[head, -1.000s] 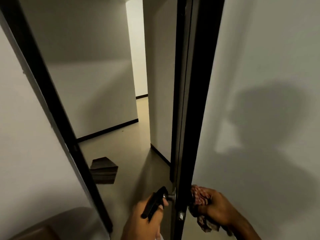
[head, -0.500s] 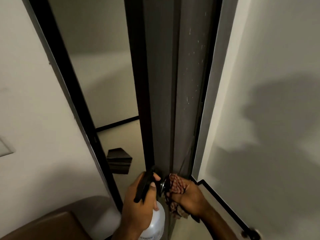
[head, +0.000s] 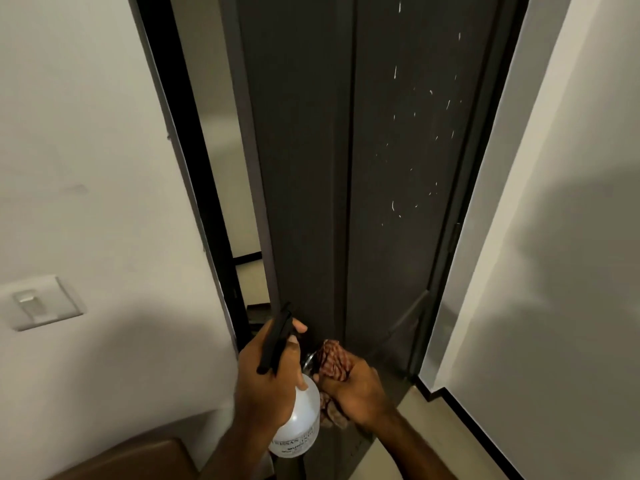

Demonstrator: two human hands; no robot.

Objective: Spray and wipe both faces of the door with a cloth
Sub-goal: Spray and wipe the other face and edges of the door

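A dark grey door [head: 363, 168] fills the middle of the view, nearly closed, with wet droplets and streaks on its upper right panel. My left hand [head: 266, 379] grips a white spray bottle [head: 301, 424] with a black trigger head, held low beside the door's edge. My right hand [head: 356, 386] holds a reddish patterned cloth [head: 332, 362] bunched against the metal door knob [head: 309, 361], which is mostly hidden behind cloth and bottle.
The black door frame [head: 194, 161] runs along the left with a narrow gap to a lit room. A white wall with a light switch [head: 38, 303] is at left, another white wall [head: 571, 237] at right. A brown seat corner [head: 138, 460] lies at bottom left.
The door has swung from edge-on to nearly closed, and its wet face now faces me. Both hands stayed at the knob, with the spray bottle more in view.
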